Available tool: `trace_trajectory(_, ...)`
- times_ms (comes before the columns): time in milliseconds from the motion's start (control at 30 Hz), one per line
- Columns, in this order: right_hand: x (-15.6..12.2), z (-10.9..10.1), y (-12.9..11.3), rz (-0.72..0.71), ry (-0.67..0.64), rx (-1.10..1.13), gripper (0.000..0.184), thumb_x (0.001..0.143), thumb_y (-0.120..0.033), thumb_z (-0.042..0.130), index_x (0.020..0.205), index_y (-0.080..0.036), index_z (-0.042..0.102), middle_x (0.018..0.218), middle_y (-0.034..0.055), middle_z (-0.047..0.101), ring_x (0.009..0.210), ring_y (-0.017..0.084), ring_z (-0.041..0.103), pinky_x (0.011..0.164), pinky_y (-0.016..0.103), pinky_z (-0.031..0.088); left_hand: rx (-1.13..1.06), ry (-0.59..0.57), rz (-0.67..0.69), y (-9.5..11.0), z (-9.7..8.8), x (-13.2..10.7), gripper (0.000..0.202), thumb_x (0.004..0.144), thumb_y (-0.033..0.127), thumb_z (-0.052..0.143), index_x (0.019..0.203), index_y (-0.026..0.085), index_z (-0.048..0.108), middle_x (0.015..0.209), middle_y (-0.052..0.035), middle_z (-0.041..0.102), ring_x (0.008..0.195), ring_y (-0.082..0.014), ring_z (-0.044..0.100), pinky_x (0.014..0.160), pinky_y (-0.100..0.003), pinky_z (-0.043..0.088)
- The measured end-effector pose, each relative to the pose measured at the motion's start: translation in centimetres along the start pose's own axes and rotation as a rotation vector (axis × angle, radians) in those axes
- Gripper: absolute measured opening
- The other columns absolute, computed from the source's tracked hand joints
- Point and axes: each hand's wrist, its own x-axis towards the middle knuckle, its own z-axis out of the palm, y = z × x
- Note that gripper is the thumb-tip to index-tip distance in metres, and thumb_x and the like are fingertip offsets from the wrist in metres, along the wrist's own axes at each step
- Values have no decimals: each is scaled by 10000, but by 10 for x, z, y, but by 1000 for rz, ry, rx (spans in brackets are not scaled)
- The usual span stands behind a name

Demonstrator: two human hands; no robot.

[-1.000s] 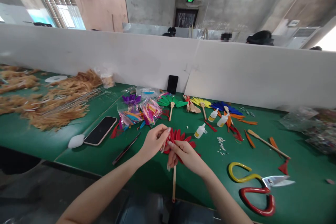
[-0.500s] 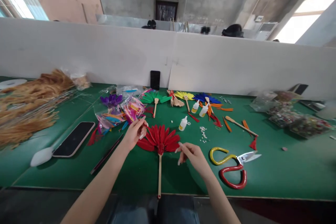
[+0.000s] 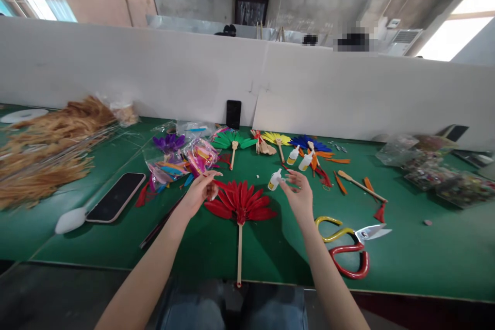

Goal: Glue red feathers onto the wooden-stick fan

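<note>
A red feather fan [image 3: 240,205] lies on the green table, its pale wooden handle pointing at me. My left hand [image 3: 200,193] is beside the fan's upper left, with thumb and fingers pinched on a small red feather [image 3: 219,184]; most of that feather is hidden. Just right of a small white glue bottle [image 3: 274,180] with a yellow label, my right hand [image 3: 299,195] has its thumb and fingers apart. Whether the thumb touches the bottle is unclear. Large scissors [image 3: 358,240] with yellow and red handles rest right of that forearm.
Behind are green [image 3: 234,141], yellow [image 3: 277,138] and blue [image 3: 307,143] feather fans and two more glue bottles [image 3: 299,157]. Left lie bagged feathers [image 3: 170,170], a phone [image 3: 116,198] and tan fibres [image 3: 69,129]. A white partition [image 3: 174,77] closes the back.
My right hand has moved up and away from the fan's right edge to the glue bottle, its fingers spreading. The left hand stays pinched beside the fan. The view has shifted slightly.
</note>
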Motion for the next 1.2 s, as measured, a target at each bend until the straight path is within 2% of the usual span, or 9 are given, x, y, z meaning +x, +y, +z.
trace_trajectory(67,-9,-4,-13,-60,87,-39,389,751,-493,650,971,-174,625,860,95,662,808,210,613,693,338,491,-3,8,6,0,1,0,317,769,380,669,975,152,592,512,51,544,411,-70,476,393,-171,323)
trace_trajectory(133,-25,-7,-26,-68,55,-33,325,779,-476,634,916,-182,640,742,62,657,688,191,613,657,327,491,-4,5,5,1,4,-1,301,771,383,665,952,154,588,520,47,553,409,-65,476,395,-167,330)
trace_trajectory(267,-57,6,-41,129,-461,164,438,742,-527,652,980,-159,650,615,30,653,527,182,619,519,302,501,4,-11,3,-4,24,-7,254,754,379,680,827,161,573,525,39,582,396,-64,481,405,-171,363)
trace_trajectory(333,-65,21,-45,195,-557,224,527,709,-550,674,1054,-153,643,677,42,685,560,192,643,538,310,520,10,-17,6,-7,39,-13,251,745,375,692,797,163,568,537,35,598,406,-78,506,418,-186,397)
trace_trajectory(500,-62,45,-55,208,-480,298,585,779,-704,472,790,-168,707,611,75,676,602,234,653,601,362,551,85,-3,62,-10,65,-33,256,762,369,693,872,160,593,649,7,658,498,-105,586,492,-210,465)
trace_trajectory(667,-51,36,-58,191,-383,271,591,776,-736,434,565,-220,629,546,81,656,571,247,646,612,387,555,-71,9,-12,-5,56,-50,305,756,353,708,965,148,625,875,-54,693,677,-132,654,546,-206,497)
trace_trajectory(800,-43,21,-50,157,-283,256,519,799,-682,469,638,-218,638,623,89,685,587,249,653,594,387,549,-283,-84,-123,2,47,-64,251,812,307,654,999,142,631,1022,-111,700,953,-192,662,786,-255,524)
trace_trajectory(967,-44,12,-45,133,-440,188,527,839,-653,434,978,-202,667,736,89,711,646,243,678,653,382,555,-351,-190,-104,8,52,-76,158,843,234,621,990,178,632,1078,-80,696,1078,-208,620,929,-300,475)
trace_trajectory(1200,-62,7,-65,-67,-614,-4,375,896,-508,455,820,-207,665,735,80,700,665,242,664,669,358,525,-336,-245,-92,11,58,-82,143,874,202,575,1007,164,609,1162,-114,661,1149,-228,579,983,-328,443)
